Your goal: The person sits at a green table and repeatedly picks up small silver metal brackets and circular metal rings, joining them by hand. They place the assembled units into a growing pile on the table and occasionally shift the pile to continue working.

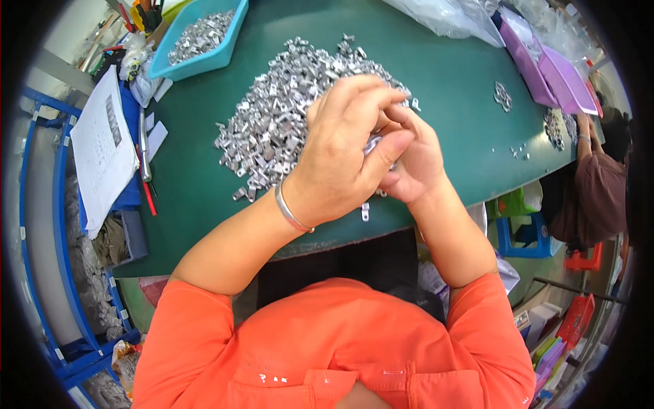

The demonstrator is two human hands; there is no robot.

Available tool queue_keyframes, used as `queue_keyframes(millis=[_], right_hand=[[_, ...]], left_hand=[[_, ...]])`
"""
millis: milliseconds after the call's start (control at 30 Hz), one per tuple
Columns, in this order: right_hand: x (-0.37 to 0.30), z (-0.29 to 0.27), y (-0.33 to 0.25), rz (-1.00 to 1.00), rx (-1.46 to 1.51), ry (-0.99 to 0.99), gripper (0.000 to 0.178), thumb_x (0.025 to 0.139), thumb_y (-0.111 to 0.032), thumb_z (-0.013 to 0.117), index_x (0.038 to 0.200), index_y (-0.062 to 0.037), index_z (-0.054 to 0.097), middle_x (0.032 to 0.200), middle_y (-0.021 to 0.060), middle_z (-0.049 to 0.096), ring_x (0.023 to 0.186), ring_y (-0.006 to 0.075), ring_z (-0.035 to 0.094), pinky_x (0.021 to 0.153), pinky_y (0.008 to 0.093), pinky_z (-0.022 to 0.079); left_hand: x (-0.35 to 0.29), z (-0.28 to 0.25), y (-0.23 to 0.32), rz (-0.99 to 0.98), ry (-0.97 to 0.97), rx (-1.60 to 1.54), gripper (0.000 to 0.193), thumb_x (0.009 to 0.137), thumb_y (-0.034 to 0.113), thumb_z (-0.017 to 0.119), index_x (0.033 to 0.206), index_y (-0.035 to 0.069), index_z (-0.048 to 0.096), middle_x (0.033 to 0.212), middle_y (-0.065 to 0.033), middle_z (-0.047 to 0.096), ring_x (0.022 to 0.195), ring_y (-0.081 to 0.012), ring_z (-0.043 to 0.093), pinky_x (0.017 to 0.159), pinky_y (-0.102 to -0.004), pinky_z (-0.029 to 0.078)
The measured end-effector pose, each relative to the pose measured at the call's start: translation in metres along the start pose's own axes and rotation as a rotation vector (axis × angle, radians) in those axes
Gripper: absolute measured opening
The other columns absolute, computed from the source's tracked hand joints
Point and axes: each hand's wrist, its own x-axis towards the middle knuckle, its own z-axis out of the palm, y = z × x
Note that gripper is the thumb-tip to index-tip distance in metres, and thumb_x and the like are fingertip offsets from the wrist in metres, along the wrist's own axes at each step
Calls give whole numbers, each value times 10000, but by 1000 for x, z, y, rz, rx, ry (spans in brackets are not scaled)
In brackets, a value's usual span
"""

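My left hand (340, 146), with a silver bangle (289, 211) at its wrist, curves over my right hand (426, 157). Cupped together, the two enclose some small silver metal clips (372, 144), of which only a little shows between the palms. How many are inside is hidden. Just behind and to the left of my hands spreads a big heap of the same bent metal clips (272, 123). One loose clip (365, 213) lies below my hands, close to the front edge of the green table (463, 88).
A turquoise tray (238, 34) of metal parts stands at the back left. Papers (105, 150) and a pen (144, 146) lie along the left side. Purple bins (565, 85), a plastic bag (449, 17) and small metal piles (503, 97) are rightward, where another person (596, 191) sits.
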Motion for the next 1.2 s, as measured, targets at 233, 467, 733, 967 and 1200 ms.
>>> queue_keyframes(millis=[233,467,733,967,1200], right_hand=[[-119,-78,-31,-391,-649,167,272,951,-216,488,756,-27,498,636,70,497,400,80,382,333,197,261],[-187,-155,1,-389,-1926,720,94,787,-71,657,765,2,603,784,124,623,667,329,564,618,360,467],[-127,-79,13,-886,-1802,314,106,751,-32,690,843,-16,642,858,114,601,753,297,587,713,362,473],[-57,-57,31,-961,-2007,165,326,712,-43,706,1021,-27,605,906,99,556,847,284,551,704,366,467],[-75,-56,17,-359,-934,349,102,855,-21,603,948,20,611,791,83,654,643,111,606,550,215,479]], left_hand=[[-58,-5,17,-170,-173,15,126,746,4,706,852,14,639,745,-98,589,628,-231,561,556,-305,466],[-87,20,27,-267,-317,132,150,748,22,696,861,24,598,798,-97,539,692,-275,566,594,-338,481],[-95,10,27,-1032,-30,-985,227,839,-60,612,1059,-24,570,934,-98,610,811,-172,656,692,-268,554],[-92,0,35,-1204,55,-1165,292,835,-52,618,1120,-45,555,944,-95,612,836,-194,661,726,-277,571],[-100,2,41,-989,-177,-648,105,839,-9,639,941,-32,630,838,-50,654,724,-125,641,649,-244,528]])
